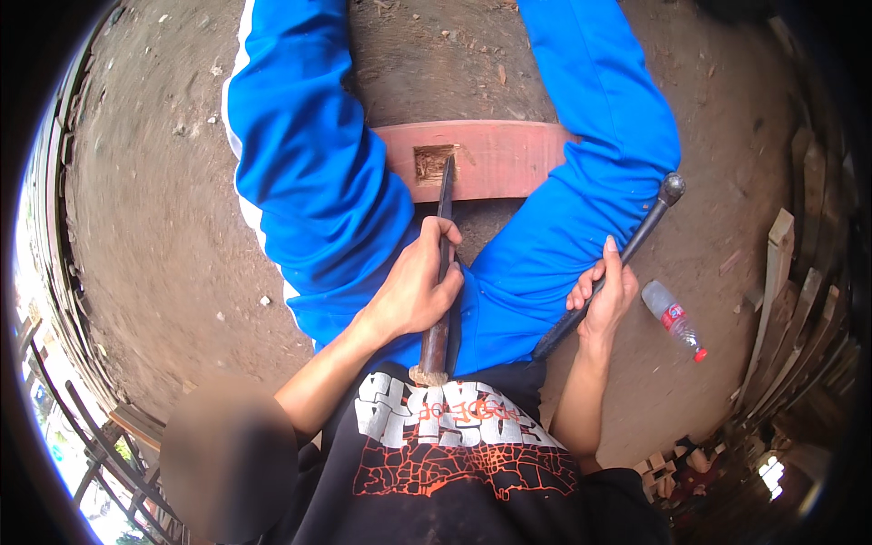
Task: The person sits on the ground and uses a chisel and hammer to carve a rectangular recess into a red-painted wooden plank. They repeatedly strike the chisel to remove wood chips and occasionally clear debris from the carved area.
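A reddish wooden board lies crosswise between my legs, with a rectangular mortise cut into its left half. My left hand is wrapped round a chisel with a wooden handle. The dark blade points away from me, and its tip is at the right side of the mortise. Out to the right, my right hand grips a black rod with a rounded metal knob at its far end. This rod slants over my right thigh, away from the board, its forefinger stretched along it.
My blue-trousered legs lie over both ends of the board. A clear plastic bottle with a red cap lies on the dirt floor to the right. Stacked timber stands along the right edge, and wood scraps lie at lower right.
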A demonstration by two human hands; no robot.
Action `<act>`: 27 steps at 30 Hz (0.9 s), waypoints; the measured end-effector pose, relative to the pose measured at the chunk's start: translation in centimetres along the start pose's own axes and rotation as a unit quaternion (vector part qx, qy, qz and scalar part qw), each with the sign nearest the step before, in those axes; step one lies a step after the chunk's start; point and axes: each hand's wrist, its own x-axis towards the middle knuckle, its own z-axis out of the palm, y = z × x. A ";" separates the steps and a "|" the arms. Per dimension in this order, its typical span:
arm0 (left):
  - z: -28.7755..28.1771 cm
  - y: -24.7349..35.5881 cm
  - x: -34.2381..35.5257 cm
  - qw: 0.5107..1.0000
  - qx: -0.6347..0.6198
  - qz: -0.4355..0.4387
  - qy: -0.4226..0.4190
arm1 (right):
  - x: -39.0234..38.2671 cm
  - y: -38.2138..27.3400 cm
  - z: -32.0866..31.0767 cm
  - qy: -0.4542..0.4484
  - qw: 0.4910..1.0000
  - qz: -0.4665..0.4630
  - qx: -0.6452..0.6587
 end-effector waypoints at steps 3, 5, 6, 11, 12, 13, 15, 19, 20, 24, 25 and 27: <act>0.0 -0.2 0.6 0.998 -0.037 -0.024 -0.038 | -0.2 0.0 0.0 -0.004 1.000 -0.018 -0.021; 0.4 -0.4 1.0 0.998 -0.046 -0.022 -0.029 | -0.5 -0.3 -0.1 -0.014 0.999 -0.027 -0.032; 0.4 -0.5 1.2 0.998 -0.053 -0.021 -0.023 | -0.8 -0.6 -0.2 -0.022 0.999 -0.029 -0.036; 0.2 -0.1 1.3 0.995 -0.080 -0.065 -0.015 | -2.4 -3.3 -3.0 -0.073 0.991 -0.019 -0.109; 0.2 -0.1 1.3 0.994 -0.081 -0.079 -0.009 | -2.8 -4.2 -3.8 -0.093 0.984 -0.018 -0.151; 0.3 -0.3 1.2 0.994 -0.085 -0.071 -0.002 | -3.1 -5.1 -4.7 -0.113 0.974 -0.016 -0.194; 0.5 -0.8 1.2 0.995 -0.088 -0.056 0.002 | -4.1 -7.2 -6.3 -0.168 0.934 -0.033 -0.314; 1.6 -2.6 2.2 0.996 -0.074 0.024 0.052 | -7.3 -11.0 -6.1 -0.330 0.684 -0.224 -0.611; 1.4 -2.6 2.4 0.994 -0.089 0.013 0.056 | -8.0 -11.7 -5.5 -0.373 0.580 -0.297 -0.661; 1.1 -1.8 2.0 0.994 -0.090 -0.034 0.060 | -11.6 -14.3 -2.4 -0.541 0.435 -0.102 -0.713; 1.2 -1.6 2.1 0.993 -0.090 -0.034 0.064 | -12.5 -14.8 -1.7 -0.557 0.400 -0.098 -0.721; 1.5 -1.4 2.4 0.992 -0.094 -0.044 0.075 | -14.0 -14.9 -0.9 -0.585 0.392 -0.124 -0.699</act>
